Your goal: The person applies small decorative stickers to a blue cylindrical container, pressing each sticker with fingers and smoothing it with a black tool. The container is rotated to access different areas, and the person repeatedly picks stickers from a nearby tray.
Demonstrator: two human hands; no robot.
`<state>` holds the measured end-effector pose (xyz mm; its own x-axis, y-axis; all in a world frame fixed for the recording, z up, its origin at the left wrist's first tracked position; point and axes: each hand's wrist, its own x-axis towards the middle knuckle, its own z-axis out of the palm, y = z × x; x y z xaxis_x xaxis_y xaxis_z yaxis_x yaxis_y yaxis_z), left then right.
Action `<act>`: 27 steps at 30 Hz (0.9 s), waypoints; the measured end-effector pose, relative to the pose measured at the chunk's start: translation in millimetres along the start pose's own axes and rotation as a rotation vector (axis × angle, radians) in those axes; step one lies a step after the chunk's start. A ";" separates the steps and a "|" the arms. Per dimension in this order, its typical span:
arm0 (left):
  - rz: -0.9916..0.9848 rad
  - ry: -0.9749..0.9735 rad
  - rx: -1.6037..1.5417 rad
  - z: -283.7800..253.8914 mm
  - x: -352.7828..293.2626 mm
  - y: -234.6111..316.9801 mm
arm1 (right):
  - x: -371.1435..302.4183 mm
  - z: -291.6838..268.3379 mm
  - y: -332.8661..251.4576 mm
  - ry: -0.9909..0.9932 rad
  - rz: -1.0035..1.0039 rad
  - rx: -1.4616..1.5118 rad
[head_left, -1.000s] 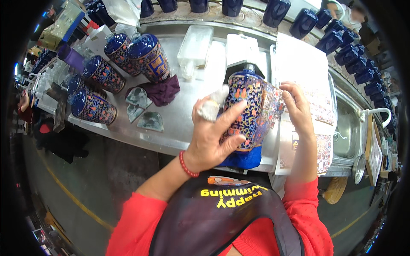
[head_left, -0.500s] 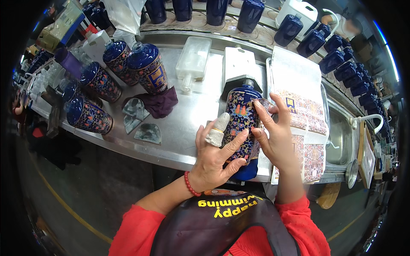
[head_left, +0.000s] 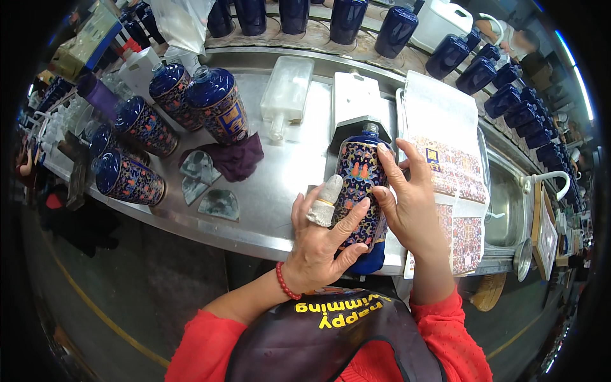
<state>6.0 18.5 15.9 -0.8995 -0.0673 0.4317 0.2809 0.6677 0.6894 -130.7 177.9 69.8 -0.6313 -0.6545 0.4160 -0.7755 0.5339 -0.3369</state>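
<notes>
A dark blue glass bottle (head_left: pixel 359 165) covered in a colourful floral pattern leans in front of me, its clear neck against a dark angled support (head_left: pixel 363 122). My left hand (head_left: pixel 324 235) holds its left side and lower front, with two fingers resting across the pattern. One of its fingers wears a grey fabric cover (head_left: pixel 325 200). At the bottle's right edge, my right hand (head_left: pixel 407 194) touches the pattern with index fingertip and thumb, the other fingers spread. Beside it lie patterned decal sheets (head_left: pixel 455 165), partly under a white sheet (head_left: pixel 440 105).
Several patterned bottles (head_left: pixel 215 105) stand at the left of the metal bench (head_left: pixel 267 210), near a purple cloth (head_left: pixel 238 159) and flat scraper pieces (head_left: pixel 219 204). A clear bottle (head_left: pixel 287 89) lies behind. Plain blue bottles (head_left: pixel 349 22) ride a curved conveyor. A sink (head_left: pixel 506 204) is at right.
My right index fingertip now lies against the bottle's edge, where a loose patterned flap showed before. The plain bottles on the conveyor have moved to the right.
</notes>
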 end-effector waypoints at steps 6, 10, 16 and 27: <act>0.011 -0.010 0.041 -1.6 2.0 1.5 | 0.6 2.9 1.6 0.015 0.015 0.026; 0.016 -0.027 0.069 -2.2 0.9 0.5 | 0.4 0.7 1.0 0.016 -0.004 0.015; 0.017 -0.024 0.061 -4.2 2.6 2.6 | 2.6 1.5 1.8 -0.007 -0.025 0.004; -0.090 0.131 -0.425 -5.1 -6.6 -23.1 | -22.2 -4.5 2.0 -0.037 0.004 0.138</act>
<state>7.2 -0.3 0.1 -0.8843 -0.2233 0.4100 0.3401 0.2934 0.8934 -118.2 195.9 63.7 -0.6323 -0.6729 0.3839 -0.7640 0.4594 -0.4529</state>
